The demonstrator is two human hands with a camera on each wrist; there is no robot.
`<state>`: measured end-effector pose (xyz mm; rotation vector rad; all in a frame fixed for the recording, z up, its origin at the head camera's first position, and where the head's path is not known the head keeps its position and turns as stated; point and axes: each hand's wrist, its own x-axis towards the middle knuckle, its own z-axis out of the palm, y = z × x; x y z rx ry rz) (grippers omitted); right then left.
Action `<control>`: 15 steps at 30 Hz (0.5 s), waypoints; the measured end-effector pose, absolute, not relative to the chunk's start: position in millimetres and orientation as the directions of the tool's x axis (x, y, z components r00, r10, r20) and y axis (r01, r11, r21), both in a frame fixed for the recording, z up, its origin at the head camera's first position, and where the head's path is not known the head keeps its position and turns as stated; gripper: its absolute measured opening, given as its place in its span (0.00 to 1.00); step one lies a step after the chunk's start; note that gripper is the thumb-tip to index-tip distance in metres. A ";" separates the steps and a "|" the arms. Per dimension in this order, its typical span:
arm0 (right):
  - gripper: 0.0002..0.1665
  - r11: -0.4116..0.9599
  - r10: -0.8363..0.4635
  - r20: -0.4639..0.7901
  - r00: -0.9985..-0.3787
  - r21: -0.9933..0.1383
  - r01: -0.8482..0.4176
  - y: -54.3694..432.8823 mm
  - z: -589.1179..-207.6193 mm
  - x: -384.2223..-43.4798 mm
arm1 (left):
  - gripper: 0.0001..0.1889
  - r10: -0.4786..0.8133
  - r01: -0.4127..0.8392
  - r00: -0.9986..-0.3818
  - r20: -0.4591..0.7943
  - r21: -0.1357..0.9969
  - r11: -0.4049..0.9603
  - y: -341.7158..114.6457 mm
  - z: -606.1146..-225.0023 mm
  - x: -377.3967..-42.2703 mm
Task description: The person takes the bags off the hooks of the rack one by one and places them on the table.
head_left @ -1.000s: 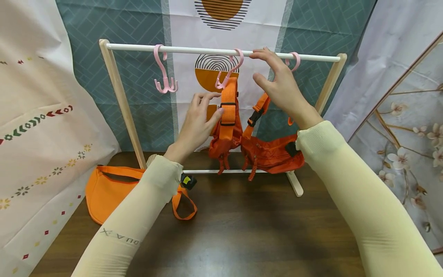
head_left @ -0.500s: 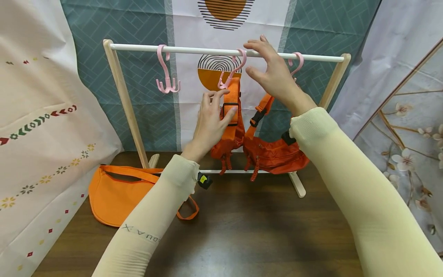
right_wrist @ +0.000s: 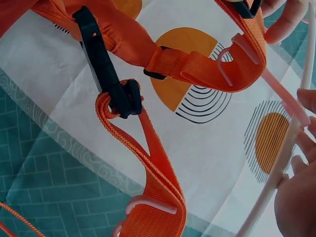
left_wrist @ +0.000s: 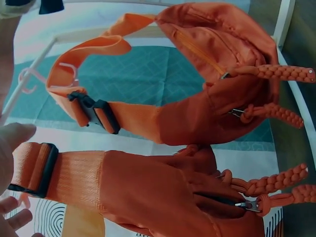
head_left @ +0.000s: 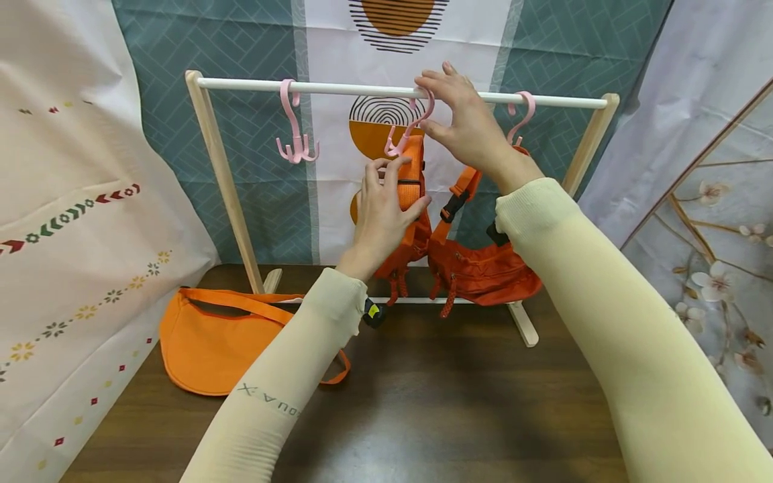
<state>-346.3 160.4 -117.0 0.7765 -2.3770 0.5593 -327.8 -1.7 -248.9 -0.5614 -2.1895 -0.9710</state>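
Note:
My left hand (head_left: 383,208) is beside the orange strap of the middle waist bag (left_wrist: 158,192), thumb and fingers spread either side of its black slider (left_wrist: 48,170). That strap hangs on the middle pink hook (head_left: 403,134). In the head view my right hand (head_left: 468,121) is up at the white rail (head_left: 338,88), its fingertips over the rail and its thumb close to the middle hook's stem. In the right wrist view, its thumb and fingers (right_wrist: 306,133) lie either side of the rail near the hook's top. A second red-orange waist bag (head_left: 483,272) hangs from the right hook (head_left: 524,114).
A pink hook (head_left: 294,127) with several prongs hangs bare at the left of the rail. An orange shoulder bag (head_left: 211,349) lies on the brown tabletop (head_left: 423,416) at the left. Wooden posts (head_left: 223,181) support the rail; patterned cloths (head_left: 72,201) surround it.
My left hand has moved right across the middle bag's strap. My right hand has shifted left along the rail to the middle hook. The bags hang as before.

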 end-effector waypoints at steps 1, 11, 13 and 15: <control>0.35 0.747 -0.401 0.633 -0.663 -0.193 -0.636 159.6 -117.2 -346.9 | 0.37 0.105 0.599 -0.686 0.720 0.477 0.643 -0.7 -249.6 -327.8; 0.30 0.763 -0.382 0.672 -0.634 -0.158 -0.627 151.1 -116.9 -349.8 | 0.39 0.085 0.569 -0.711 0.698 0.501 0.652 1.3 -252.8 -324.5; 0.29 0.765 -0.378 0.676 -0.633 -0.157 -0.624 149.9 -116.0 -349.9 | 0.37 0.079 0.576 -0.717 0.693 0.524 0.628 -0.9 -253.1 -324.3; 0.29 0.774 -0.372 0.670 -0.642 -0.157 -0.613 149.1 -114.6 -349.6 | 0.36 0.074 0.584 -0.718 0.692 0.542 0.604 -4.0 -252.4 -324.1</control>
